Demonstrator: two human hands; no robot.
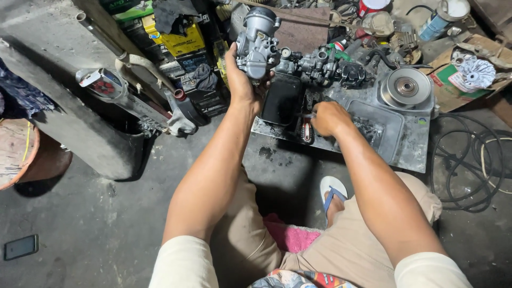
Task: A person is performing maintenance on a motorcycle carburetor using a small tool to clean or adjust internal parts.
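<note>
My left hand [241,80] grips a grey metal carburetor [257,41] and holds it raised above the front left of a dirty metal tray [410,146]. My right hand [328,117] rests low on the tray with its fingers curled around a small tool with a red handle [306,129]. Whether that hand fully holds the tool is hard to tell. More dark engine parts [325,66] lie on the tray just behind the carburetor.
A round metal pulley [406,87] sits on the tray's right side. Black cables [469,165] coil on the floor at right. Boxes and a yellow battery [181,37] stand at back left. A phone [20,246] lies on the concrete floor at lower left.
</note>
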